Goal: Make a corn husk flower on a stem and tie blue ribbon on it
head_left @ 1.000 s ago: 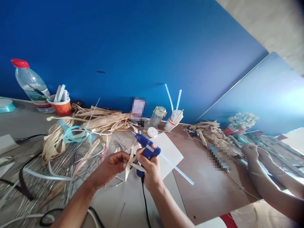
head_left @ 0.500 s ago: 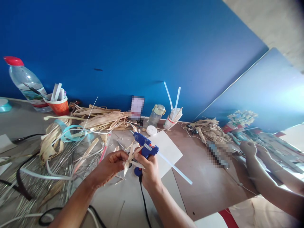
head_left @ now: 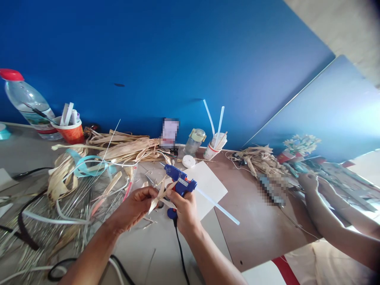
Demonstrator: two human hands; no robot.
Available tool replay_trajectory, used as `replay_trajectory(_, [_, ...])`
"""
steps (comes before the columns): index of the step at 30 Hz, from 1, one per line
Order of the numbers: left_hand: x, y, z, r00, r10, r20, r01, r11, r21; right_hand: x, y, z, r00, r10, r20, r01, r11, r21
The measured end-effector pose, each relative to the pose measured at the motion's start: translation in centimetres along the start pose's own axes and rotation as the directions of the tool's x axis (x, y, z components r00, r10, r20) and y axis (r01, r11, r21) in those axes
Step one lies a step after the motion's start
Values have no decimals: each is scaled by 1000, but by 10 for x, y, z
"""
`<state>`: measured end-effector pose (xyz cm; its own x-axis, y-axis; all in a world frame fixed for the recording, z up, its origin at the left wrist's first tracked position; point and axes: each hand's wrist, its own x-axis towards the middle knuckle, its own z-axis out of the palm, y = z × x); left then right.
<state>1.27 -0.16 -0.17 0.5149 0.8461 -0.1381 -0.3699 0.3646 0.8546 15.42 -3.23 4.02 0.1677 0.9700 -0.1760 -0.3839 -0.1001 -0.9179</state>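
My left hand [head_left: 138, 206] pinches a small flower-like piece of dried corn husk [head_left: 160, 193] with several narrow petals. Wrapped in my right hand [head_left: 184, 208] is a blue hot glue gun [head_left: 178, 179], its nozzle pointing up and to the left. A clear glue stick [head_left: 219, 206] sticks out of its back, and a black cord hangs below the handle. The thumb of my right hand lies against the husk petals, so both hands meet at the piece. Fingertips and petals partly hide each other.
Behind lie a husk bundle [head_left: 133, 148], a lidded jar [head_left: 194, 141] and a paper cup [head_left: 212, 151] with glue sticks. Wires and ribbon [head_left: 86, 164] cover the left side; a red-capped bottle [head_left: 32, 107] stands at the back. On the right, another person's hands [head_left: 310, 184] work.
The view has shifted slightly. The husk piece has turned a little in my left fingers, its lower petal now pointing more to the left. The glue gun stays in my right hand.
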Motion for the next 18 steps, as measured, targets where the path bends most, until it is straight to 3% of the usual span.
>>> replay_trajectory(7, [0,2,0,998,-7,-59,8,1000,8,1,-1,-3,1000,-17,17,16,1000,17])
replay_trajectory(14, [-2,13,0,987,24,-161,-22,1000,14,7,-24,-33,966,-257,3,255,958,-129])
replay_trajectory(16, [-3,14,-1,983,22,-184,-25,1000,-13,6,-36,-46,957,-277,89,288,947,-143])
replay_trajectory(18, [-4,16,-1,980,13,-199,-18,1000,-24,4,-46,-58,938,-240,251,286,943,-168])
